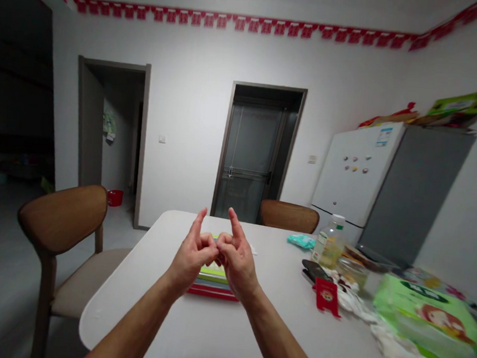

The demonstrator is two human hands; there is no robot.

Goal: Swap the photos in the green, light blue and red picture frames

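Observation:
My left hand (193, 253) and my right hand (235, 255) are raised in front of me, meeting at the curled fingers. On each hand the index finger points up while the thumb and other fingers fold in. Nothing shows in either hand. Behind and below them, partly covered, lies a stack of flat colored things (212, 293) with green, grey and red edges, on the white table (127, 308). What the stack consists of I cannot tell.
Along the table's right side are a plastic bottle (329, 244), a dark phone-like object (314, 271), a red packet (327, 298), crumpled tissues (399, 349) and a green tissue pack (435, 319). A turquoise packet (301, 241) lies farther back. Wooden chairs stand left (65, 219) and behind (289, 215).

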